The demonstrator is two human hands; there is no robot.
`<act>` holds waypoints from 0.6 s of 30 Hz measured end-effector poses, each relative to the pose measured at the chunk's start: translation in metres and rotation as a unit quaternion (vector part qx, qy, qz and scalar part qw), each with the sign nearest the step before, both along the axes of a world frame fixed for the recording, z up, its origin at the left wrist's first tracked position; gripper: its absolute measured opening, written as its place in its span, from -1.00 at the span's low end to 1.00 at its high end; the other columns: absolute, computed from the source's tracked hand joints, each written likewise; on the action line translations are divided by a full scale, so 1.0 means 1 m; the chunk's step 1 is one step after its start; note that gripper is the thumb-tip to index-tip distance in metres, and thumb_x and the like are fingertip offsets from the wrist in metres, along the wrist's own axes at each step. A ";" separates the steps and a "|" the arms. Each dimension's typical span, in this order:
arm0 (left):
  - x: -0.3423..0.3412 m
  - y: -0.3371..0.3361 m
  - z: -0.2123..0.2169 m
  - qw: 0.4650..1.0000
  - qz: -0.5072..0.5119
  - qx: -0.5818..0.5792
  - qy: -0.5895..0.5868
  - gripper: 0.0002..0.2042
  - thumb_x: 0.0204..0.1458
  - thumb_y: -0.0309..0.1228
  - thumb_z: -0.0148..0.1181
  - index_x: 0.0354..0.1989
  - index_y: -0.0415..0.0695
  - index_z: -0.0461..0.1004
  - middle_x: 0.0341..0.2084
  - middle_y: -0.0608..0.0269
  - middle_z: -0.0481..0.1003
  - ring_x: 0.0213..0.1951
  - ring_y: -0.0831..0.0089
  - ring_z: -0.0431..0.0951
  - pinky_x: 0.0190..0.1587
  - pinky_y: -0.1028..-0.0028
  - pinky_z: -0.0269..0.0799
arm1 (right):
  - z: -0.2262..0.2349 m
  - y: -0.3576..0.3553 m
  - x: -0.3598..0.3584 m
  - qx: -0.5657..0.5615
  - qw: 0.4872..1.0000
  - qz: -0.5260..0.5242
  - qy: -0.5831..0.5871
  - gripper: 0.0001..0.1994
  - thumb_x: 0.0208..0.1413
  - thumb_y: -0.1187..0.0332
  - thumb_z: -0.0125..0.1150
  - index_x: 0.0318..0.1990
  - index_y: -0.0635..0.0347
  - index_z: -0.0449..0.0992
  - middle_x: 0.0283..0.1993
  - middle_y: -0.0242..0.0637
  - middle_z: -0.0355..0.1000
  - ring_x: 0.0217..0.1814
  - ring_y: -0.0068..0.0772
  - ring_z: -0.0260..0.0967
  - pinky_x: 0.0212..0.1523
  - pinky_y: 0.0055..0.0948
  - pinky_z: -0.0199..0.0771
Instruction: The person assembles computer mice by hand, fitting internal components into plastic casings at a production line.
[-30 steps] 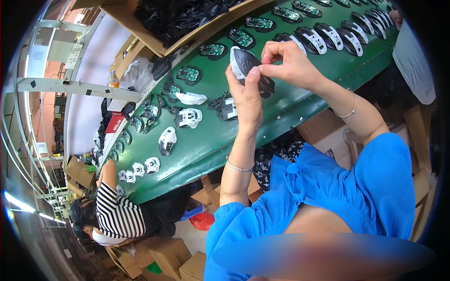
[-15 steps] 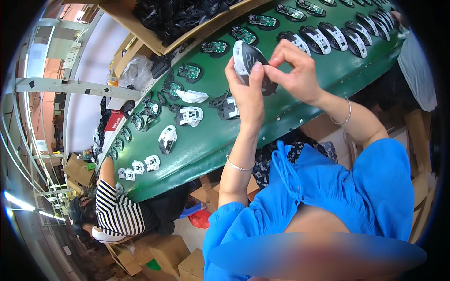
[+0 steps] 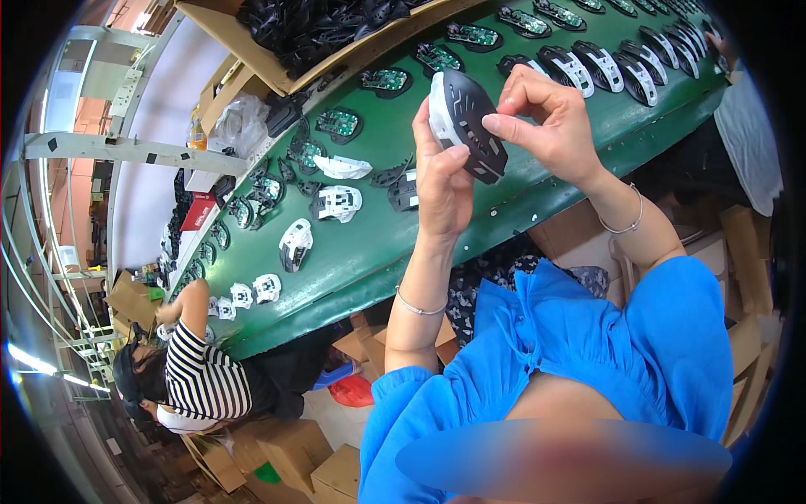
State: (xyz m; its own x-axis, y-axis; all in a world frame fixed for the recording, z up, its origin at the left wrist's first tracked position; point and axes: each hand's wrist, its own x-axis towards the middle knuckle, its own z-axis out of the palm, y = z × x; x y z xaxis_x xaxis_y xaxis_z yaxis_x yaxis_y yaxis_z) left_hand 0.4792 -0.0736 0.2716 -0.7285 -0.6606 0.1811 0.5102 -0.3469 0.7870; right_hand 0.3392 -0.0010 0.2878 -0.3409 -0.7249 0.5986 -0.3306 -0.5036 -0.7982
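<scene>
My left hand (image 3: pixel 443 189) grips a black and white computer mouse shell (image 3: pixel 474 118) from its left side, tilted up above the green work table (image 3: pixel 369 269). My right hand (image 3: pixel 554 126) is at the shell's right edge with thumb and bent fingers drawn together; whether a small piece lies between them is hidden. Below my left wrist a dark and white mouse part (image 3: pixel 405 193) lies on the table. Further left are a white mouse shell part (image 3: pixel 338 203), a white side piece (image 3: pixel 342 167) and another white and black shell (image 3: pixel 295 244).
Mouse bases with green circuit boards (image 3: pixel 385 81) line the far side. Black and white mouse shells (image 3: pixel 599 67) stand in a row at the right. A cardboard box (image 3: pixel 290 80) of black parts sits at the back. A striped-sleeved co-worker (image 3: pixel 206 378) sits at the left.
The mouse shell has turned to show more of its black top and moved slightly right. My right hand has shifted right with it. The co-worker's hand has drawn back from the table's far side.
</scene>
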 end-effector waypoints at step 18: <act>-0.007 0.006 -0.008 0.997 0.053 0.043 -0.029 -0.39 0.13 0.21 -0.30 0.01 -0.12 0.27 -0.21 0.32 0.40 -0.16 0.52 0.40 -0.14 0.48 0.36 | 0.000 0.000 0.009 0.062 0.996 0.012 -0.058 -0.85 -0.15 0.53 0.30 -0.57 0.31 0.41 -0.49 -0.38 0.26 -0.50 -0.66 0.28 -0.50 -0.65 0.32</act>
State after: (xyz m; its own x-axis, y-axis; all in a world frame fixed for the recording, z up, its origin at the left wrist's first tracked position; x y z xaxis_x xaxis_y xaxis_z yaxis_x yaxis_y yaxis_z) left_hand 0.4720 -0.0676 0.2640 -0.6616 -0.7457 0.0790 0.5014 -0.3616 0.7860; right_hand 0.3484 -0.0009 0.2878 -0.3846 -0.7991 0.4621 -0.2218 -0.4060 -0.8866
